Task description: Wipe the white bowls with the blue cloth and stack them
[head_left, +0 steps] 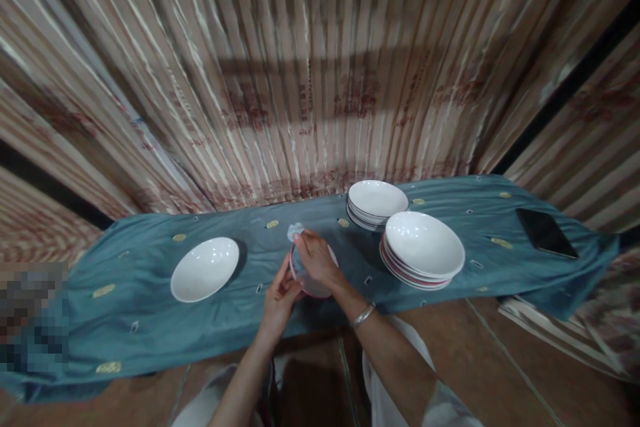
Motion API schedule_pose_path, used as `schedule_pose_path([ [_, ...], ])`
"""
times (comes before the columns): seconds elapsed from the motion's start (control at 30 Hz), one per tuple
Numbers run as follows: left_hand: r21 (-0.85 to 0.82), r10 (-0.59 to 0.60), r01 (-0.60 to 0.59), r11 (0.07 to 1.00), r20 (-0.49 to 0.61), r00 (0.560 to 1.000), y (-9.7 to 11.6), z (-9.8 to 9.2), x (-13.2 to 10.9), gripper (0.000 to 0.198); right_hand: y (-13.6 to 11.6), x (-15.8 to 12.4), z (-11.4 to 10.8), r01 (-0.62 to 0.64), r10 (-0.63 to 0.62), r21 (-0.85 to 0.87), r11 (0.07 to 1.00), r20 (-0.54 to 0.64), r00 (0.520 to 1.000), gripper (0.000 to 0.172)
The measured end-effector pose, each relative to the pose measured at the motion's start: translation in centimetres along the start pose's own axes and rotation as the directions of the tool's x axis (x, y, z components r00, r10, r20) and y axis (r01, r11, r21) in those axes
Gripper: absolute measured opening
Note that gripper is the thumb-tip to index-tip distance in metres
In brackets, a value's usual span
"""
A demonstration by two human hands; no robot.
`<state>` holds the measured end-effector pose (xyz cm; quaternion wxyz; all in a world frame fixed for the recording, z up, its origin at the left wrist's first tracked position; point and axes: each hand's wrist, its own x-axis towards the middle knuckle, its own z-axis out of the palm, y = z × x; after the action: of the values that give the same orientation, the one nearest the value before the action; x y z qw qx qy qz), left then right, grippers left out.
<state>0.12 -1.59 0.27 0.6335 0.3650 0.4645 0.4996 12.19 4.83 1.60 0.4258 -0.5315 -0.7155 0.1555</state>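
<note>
My left hand point(279, 299) grips the near left rim of a white bowl with a reddish edge point(316, 288), held tilted above the table near its front edge. Over the bowl, my right hand point(316, 259) is closed on a pale blue cloth point(295, 231); part of the cloth sticks out past the fingers at the far rim. My right hand and forearm hide much of the bowl's inside. A silver bangle circles the right wrist.
A single white bowl point(205, 271) stands to the left. On the right are a stack of white bowls point(425, 245) and, behind it, a stack of white plates point(378, 199). A dark tablet point(546, 232) lies far right on the teal tablecloth point(165, 327). Patterned curtains point(320, 80) hang behind.
</note>
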Motion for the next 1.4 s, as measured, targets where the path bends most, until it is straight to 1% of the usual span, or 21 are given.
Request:
schedule_pose_path([
  [0.1, -0.004, -0.004, 0.004, 1.0, 0.004, 1.0, 0.0, -0.1, 0.1, 0.093, -0.6, -1.0, -0.2, 0.058, -0.06, 0.184, 0.981, 0.001, 0.998, 0.044],
  [0.17, 0.0, -0.003, 0.003, 1.0, -0.009, 1.0, -0.2, -0.2, 0.2, 0.093, -0.7, -1.8, -0.4, 0.048, -0.054, 0.299, 0.953, 0.012, 0.998, 0.041],
  [0.23, 0.005, 0.0, 0.0, 1.0, -0.037, 0.999, -0.3, -0.3, 0.4, 0.092, -0.5, -2.4, -0.5, 0.012, -0.019, 0.401, 0.916, 0.013, 1.0, 0.037],
  [0.33, 0.008, 0.006, -0.005, 1.0, -0.086, 0.996, -0.4, -0.3, 0.7, 0.092, -0.1, -3.2, -0.4, -0.082, 0.08, 0.541, 0.837, 0.028, 0.996, 0.03],
  [0.4, 0.009, 0.013, -0.013, 1.0, -0.094, 0.996, -0.4, -0.2, 0.9, 0.092, 0.3, -3.5, -0.4, -0.168, 0.135, 0.637, 0.752, 0.101, 0.986, 0.031],
  [0.47, 0.021, 0.028, -0.026, 0.999, -0.078, 0.997, -0.3, 0.0, 0.9, 0.092, 0.7, -3.8, -0.7, -0.265, 0.159, 0.713, 0.649, 0.214, 0.964, 0.034],
  [0.53, 0.045, 0.045, -0.042, 0.998, -0.063, 0.997, -0.2, 0.1, 0.9, 0.093, 1.1, -4.1, -1.3, -0.362, 0.16, 0.751, 0.552, 0.331, 0.93, 0.037],
  [0.6, 0.071, 0.057, -0.052, 0.996, -0.072, 0.996, -0.1, 0.3, 0.9, 0.094, 1.5, -4.4, -2.1, -0.443, 0.152, 0.747, 0.496, 0.427, 0.891, 0.038],
  [0.63, 0.082, 0.059, -0.053, 0.995, -0.082, 0.995, 0.0, 0.3, 1.0, 0.094, 1.8, -4.6, -2.5, -0.471, 0.142, 0.732, 0.492, 0.467, 0.873, 0.039],
  [0.67, 0.089, 0.061, -0.053, 0.995, -0.093, 0.994, 0.0, 0.3, 1.0, 0.095, 2.1, -4.7, -2.8, -0.487, 0.125, 0.711, 0.508, 0.499, 0.858, 0.039],
  [0.73, 0.098, 0.067, -0.057, 0.994, -0.103, 0.992, 0.1, 0.4, 1.0, 0.094, 2.7, -5.0, -3.3, -0.467, 0.063, 0.657, 0.592, 0.54, 0.839, 0.039],
  [0.8, 0.105, 0.073, -0.062, 0.992, -0.104, 0.992, 0.1, 0.4, 1.0, 0.094, 3.4, -5.2, -3.7, -0.372, -0.02, 0.592, 0.715, 0.549, 0.835, 0.034],
  [0.87, 0.114, 0.075, -0.063, 0.991, -0.103, 0.992, 0.2, 0.4, 1.0, 0.093, 3.9, -5.4, -4.1, -0.233, -0.087, 0.501, 0.833, 0.534, 0.841, 0.029],
  [0.93, 0.122, 0.073, -0.061, 0.991, -0.1, 0.992, 0.3, 0.5, 1.0, 0.092, 4.1, -5.7, -4.6, -0.095, -0.11, 0.357, 0.929, 0.514, 0.851, 0.026],
  [1.0, 0.126, 0.075, -0.062, 0.99, -0.1, 0.992, 0.3, 0.5, 1.0, 0.09, 4.1, -5.8, -5.0, 0.012, -0.097, 0.175, 0.984, 0.489, 0.867, 0.025],
  [1.07, 0.127, 0.083, -0.07, 0.989, -0.106, 0.991, 0.3, 0.6, 1.0, 0.089, 4.1, -5.9, -5.2, 0.07, -0.061, -0.001, 0.998, 0.462, 0.885, 0.023],
  [1.1, 0.128, 0.089, -0.074, 0.989, -0.11, 0.99, 0.3, 0.6, 1.1, 0.088, 4.1, -5.9, -5.3, 0.077, -0.036, -0.076, 0.994, 0.444, 0.895, 0.021],
  [1.2, 0.124, 0.093, -0.078, 0.989, -0.115, 0.989, 0.2, 0.6, 1.1, 0.085, 4.4, -5.5, -5.2, 0.031, 0.065, -0.246, 0.969, 0.372, 0.926, 0.02],
  [1.3, 0.108, 0.082, -0.07, 0.992, -0.11, 0.991, 0.2, 0.5, 1.2, 0.082, 4.9, -4.5, -5.1, -0.049, 0.145, -0.329, 0.943, 0.275, 0.951, 0.023],
  [1.4, 0.089, 0.076, -0.067, 0.994, -0.095, 0.993, 0.1, 0.4, 1.2, 0.082, 5.4, -3.2, -5.0, -0.118, 0.199, -0.35, 0.929, 0.206, 0.958, 0.025],
])
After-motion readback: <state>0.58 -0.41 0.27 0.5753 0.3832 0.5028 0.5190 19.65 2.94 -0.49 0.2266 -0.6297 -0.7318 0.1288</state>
